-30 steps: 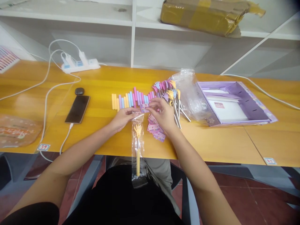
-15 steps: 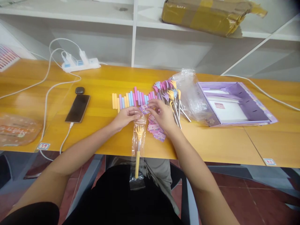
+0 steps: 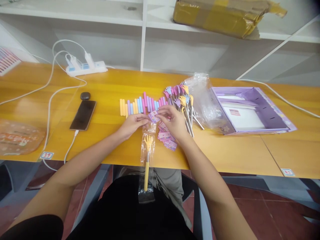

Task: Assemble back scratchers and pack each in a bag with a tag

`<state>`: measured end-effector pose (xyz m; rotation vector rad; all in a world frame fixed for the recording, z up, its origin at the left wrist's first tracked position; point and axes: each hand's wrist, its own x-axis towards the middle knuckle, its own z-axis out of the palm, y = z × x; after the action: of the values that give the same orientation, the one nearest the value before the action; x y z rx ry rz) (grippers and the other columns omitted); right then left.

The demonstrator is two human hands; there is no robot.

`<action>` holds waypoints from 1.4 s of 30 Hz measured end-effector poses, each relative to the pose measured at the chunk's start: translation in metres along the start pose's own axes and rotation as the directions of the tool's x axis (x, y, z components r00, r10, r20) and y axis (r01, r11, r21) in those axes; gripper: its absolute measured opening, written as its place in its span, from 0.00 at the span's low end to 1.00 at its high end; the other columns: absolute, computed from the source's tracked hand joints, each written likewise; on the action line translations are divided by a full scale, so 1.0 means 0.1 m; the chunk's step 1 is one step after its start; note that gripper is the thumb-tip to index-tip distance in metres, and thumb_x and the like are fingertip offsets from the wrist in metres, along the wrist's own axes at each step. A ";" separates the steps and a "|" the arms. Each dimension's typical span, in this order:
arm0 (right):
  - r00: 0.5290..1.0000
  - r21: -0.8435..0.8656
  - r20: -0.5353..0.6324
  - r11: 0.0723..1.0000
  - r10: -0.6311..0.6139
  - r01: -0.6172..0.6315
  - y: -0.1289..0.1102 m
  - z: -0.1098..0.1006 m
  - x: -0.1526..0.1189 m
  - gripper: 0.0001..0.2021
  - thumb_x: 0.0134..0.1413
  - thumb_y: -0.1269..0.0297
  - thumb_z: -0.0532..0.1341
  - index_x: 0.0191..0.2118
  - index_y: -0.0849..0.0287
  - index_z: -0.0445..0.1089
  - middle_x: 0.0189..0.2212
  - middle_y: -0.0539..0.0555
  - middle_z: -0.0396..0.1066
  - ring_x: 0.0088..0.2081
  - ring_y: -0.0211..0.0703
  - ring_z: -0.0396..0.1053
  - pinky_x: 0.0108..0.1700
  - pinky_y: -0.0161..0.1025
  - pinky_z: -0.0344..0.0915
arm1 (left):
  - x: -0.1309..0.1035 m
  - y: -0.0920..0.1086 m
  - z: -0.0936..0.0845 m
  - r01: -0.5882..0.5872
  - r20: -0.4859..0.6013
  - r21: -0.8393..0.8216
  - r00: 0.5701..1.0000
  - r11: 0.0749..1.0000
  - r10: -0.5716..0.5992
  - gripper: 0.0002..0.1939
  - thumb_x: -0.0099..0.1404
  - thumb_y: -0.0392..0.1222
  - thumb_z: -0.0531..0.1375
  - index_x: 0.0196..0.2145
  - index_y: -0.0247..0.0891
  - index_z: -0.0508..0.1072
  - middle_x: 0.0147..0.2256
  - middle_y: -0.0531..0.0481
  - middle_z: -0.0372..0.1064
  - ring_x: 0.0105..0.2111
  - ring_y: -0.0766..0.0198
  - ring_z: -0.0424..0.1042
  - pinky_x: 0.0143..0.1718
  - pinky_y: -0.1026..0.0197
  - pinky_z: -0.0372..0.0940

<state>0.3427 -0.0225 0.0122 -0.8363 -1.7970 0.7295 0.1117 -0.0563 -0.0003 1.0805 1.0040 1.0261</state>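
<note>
My left hand (image 3: 133, 126) is closed, fingertips pinched at the top end of a clear plastic bag (image 3: 149, 128). Inside that bag lies a back scratcher (image 3: 147, 163) with a yellow hand-shaped head and yellow handle; the bag reaches down over the table edge onto my lap. Between both hands is a small purple-pink printed card (image 3: 153, 116), pinched by my right hand (image 3: 174, 120) at its right side and close to the left fingertips. A loose pile of similar cards (image 3: 167, 136) lies beneath my right hand. Whether the card touches the bag's mouth cannot be made out.
Colored handle tubes (image 3: 140, 106) form a row behind my hands. Back-scratcher heads on metal rods (image 3: 186, 103) are heaped right of them, beside clear bags (image 3: 206, 106) and a purple box (image 3: 257, 128). A phone (image 3: 83, 115) and power strip (image 3: 87, 69) are left.
The card has turned slightly and shows more of its face between the fingers. Both hands have barely moved, and the bagged back scratcher stays in place.
</note>
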 end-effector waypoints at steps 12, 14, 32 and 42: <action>0.978 -0.035 0.206 0.998 -0.036 0.044 -0.12 -0.01 -0.02 0.17 0.68 0.60 0.73 0.58 0.50 0.73 0.46 0.52 0.85 0.46 0.49 0.84 0.45 0.47 0.80 | -0.01 0.02 0.04 0.144 -0.008 -0.165 0.989 0.976 -0.147 0.10 0.71 0.44 0.71 0.40 0.32 0.84 0.39 0.41 0.82 0.40 0.60 0.81 0.46 0.56 0.75; 0.970 -0.063 0.240 0.996 -0.049 0.066 -0.14 -0.01 -0.03 0.15 0.70 0.61 0.71 0.59 0.49 0.73 0.45 0.52 0.85 0.49 0.50 0.84 0.47 0.48 0.81 | -0.01 0.02 0.04 0.154 -0.024 -0.164 0.987 0.974 -0.160 0.08 0.72 0.42 0.70 0.40 0.32 0.84 0.39 0.41 0.83 0.40 0.61 0.81 0.46 0.58 0.75; 0.987 -0.077 0.156 0.996 0.046 -0.035 -0.12 0.01 -0.02 0.23 0.67 0.62 0.71 0.64 0.50 0.69 0.50 0.54 0.82 0.48 0.50 0.80 0.54 0.50 0.78 | -0.02 0.06 0.04 0.085 -0.056 -0.165 0.994 0.983 -0.095 0.13 0.74 0.48 0.69 0.43 0.34 0.83 0.43 0.40 0.84 0.40 0.60 0.82 0.45 0.58 0.76; 0.997 -0.063 0.061 0.997 0.042 -0.038 -0.09 -0.04 0.01 0.12 0.68 0.65 0.69 0.54 0.51 0.74 0.43 0.52 0.82 0.46 0.48 0.79 0.53 0.50 0.75 | -0.03 0.05 0.03 0.082 0.153 0.144 0.983 0.986 -0.104 0.17 0.64 0.44 0.75 0.49 0.35 0.83 0.45 0.39 0.85 0.47 0.53 0.84 0.51 0.52 0.75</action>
<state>0.3438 -0.0261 0.0208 -0.9021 -1.8714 0.7363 0.1135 -0.0594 0.0056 1.1977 0.9958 0.7905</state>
